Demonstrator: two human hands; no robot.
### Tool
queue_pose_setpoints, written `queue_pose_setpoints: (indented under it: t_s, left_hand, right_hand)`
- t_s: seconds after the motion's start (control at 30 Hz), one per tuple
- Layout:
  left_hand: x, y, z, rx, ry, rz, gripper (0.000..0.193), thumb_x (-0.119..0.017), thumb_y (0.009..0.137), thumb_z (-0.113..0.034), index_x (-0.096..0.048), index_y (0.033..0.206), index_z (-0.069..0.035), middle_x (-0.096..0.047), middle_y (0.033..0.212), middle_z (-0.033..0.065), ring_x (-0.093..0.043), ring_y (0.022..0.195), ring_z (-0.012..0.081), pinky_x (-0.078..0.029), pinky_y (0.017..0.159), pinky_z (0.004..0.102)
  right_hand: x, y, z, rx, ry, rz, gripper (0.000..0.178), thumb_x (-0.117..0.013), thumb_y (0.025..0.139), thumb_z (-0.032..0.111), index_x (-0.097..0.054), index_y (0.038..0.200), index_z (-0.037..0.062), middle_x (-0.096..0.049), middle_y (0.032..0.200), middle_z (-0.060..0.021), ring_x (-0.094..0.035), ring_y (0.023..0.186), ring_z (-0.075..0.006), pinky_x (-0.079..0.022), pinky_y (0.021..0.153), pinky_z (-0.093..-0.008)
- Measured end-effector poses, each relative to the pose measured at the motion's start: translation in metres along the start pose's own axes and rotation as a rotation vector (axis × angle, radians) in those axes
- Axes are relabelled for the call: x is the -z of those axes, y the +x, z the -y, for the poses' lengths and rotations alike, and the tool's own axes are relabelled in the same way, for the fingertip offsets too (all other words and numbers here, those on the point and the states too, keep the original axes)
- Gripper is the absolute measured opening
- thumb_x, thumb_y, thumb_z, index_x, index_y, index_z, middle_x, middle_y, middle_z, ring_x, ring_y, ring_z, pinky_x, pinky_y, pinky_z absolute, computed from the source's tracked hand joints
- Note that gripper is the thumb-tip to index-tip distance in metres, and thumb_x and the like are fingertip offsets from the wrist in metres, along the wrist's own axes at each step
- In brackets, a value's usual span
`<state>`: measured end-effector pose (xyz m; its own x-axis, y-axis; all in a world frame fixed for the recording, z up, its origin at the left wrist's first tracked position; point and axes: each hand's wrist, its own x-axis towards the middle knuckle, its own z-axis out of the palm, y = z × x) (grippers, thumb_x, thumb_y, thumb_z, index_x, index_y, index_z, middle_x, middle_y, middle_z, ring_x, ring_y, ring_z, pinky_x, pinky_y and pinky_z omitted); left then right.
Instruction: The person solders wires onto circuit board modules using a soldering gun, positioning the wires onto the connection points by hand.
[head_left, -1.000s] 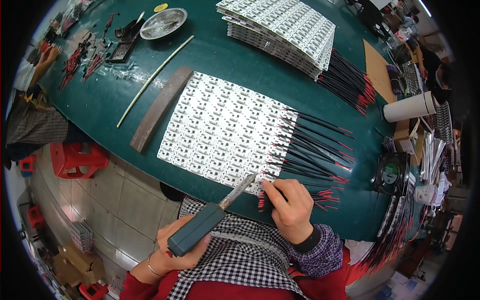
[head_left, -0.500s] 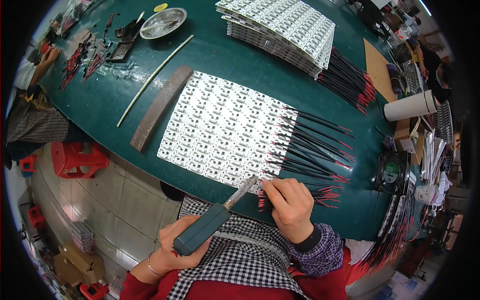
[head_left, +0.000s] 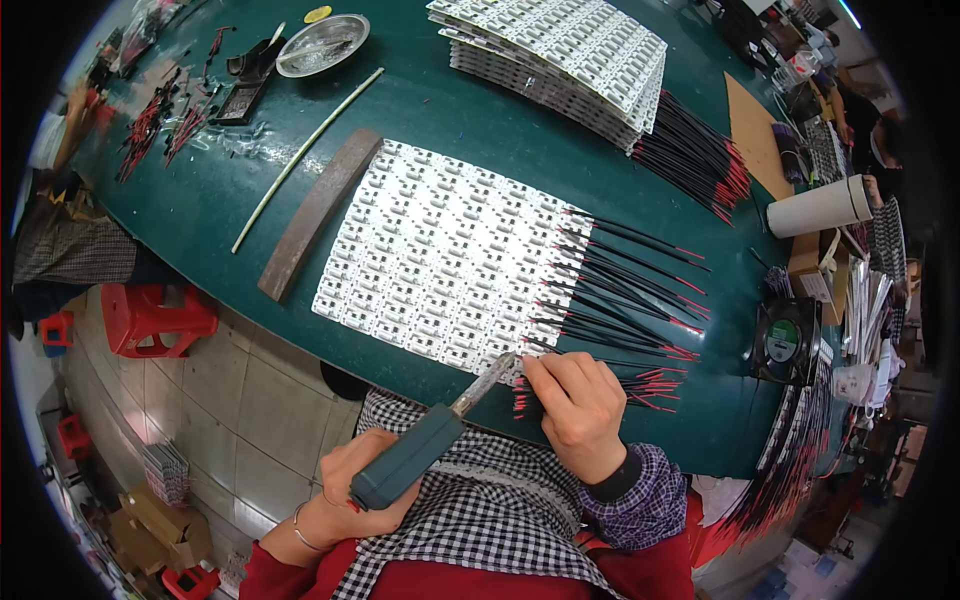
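Observation:
A white circuit board panel (head_left: 440, 265) with rows of small components lies flat on the green table. Black wires with red ends (head_left: 640, 285) stick out from its right edge. My left hand (head_left: 372, 480) is closed round the dark green handle of a soldering iron (head_left: 420, 450). The iron's tip meets the panel's near right corner. At that corner my right hand (head_left: 578, 410) pinches a thin wire, its fingertips close beside the tip. Under and beside this hand lie more loose wires (head_left: 650, 388), partly covered by it.
A dark bar (head_left: 320, 215) lies along the panel's left edge, with a pale rod (head_left: 305, 160) beyond. Behind stand stacked wired panels (head_left: 560, 60) and a metal dish (head_left: 322, 46). A fan (head_left: 785, 340) and a white roll (head_left: 820, 207) are right. Another person sits left.
Both hands keep almost the same place, with the iron's tip still at the corner. The view has shifted very slightly. At the far left the other person's hand has moved and is blurred.

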<state>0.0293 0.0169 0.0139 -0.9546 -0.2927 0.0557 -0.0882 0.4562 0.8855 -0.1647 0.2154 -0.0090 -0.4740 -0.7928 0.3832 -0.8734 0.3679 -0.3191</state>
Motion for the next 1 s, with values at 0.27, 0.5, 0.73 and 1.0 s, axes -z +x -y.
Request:
queue_pose_setpoints:
  t_s: [0.27,0.5,0.73,1.0]
  left_hand:
    - [0.0035,-0.0004,-0.0025,-0.113,0.134,-0.040,0.025,-0.080,0.067,0.001,-0.072,0.091,0.004,-0.072,0.089,0.0159,-0.072,0.067,0.0242,-0.056,0.059,0.0287]
    - [0.0027,-0.0028,-0.0032,-0.047,0.078,-0.026,0.030,-0.080,0.070,0.002,-0.072,0.098,0.007,-0.074,0.094,0.0168,-0.075,0.072,0.0232,-0.058,0.062,0.0277]
    - [0.0013,-0.0069,-0.0006,0.031,-0.023,0.001,0.036,-0.081,0.070,0.003,-0.070,0.104,0.008,-0.075,0.095,0.0170,-0.075,0.075,0.0212,-0.058,0.067,0.0270]
    - [0.0032,-0.0038,-0.0024,-0.004,0.006,0.008,0.033,-0.080,0.068,0.002,-0.069,0.099,0.006,-0.072,0.088,0.0157,-0.073,0.071,0.0235,-0.056,0.064,0.0295]
  right_hand:
    - [-0.0004,0.0001,0.0004,-0.019,0.017,-0.007,0.034,-0.066,0.075,0.005,-0.072,0.108,-0.0023,-0.068,0.099,-0.0086,-0.065,0.086,-0.0229,-0.048,0.069,-0.0336]
    - [-0.0042,0.0009,-0.0060,-0.119,0.178,-0.047,0.034,-0.067,0.070,-0.006,-0.074,0.102,0.0037,-0.068,0.093,-0.0050,-0.065,0.081,-0.0225,-0.046,0.065,-0.0352]
    - [-0.0057,0.0026,-0.0084,-0.123,0.222,-0.071,0.032,-0.065,0.071,-0.008,-0.074,0.099,0.0039,-0.067,0.090,-0.0049,-0.064,0.080,-0.0225,-0.045,0.065,-0.0355]
    - [-0.0053,0.0031,-0.0075,-0.010,0.133,-0.067,0.030,-0.068,0.072,-0.001,-0.072,0.102,0.0031,-0.068,0.094,-0.0050,-0.065,0.083,-0.0216,-0.047,0.069,-0.0359]
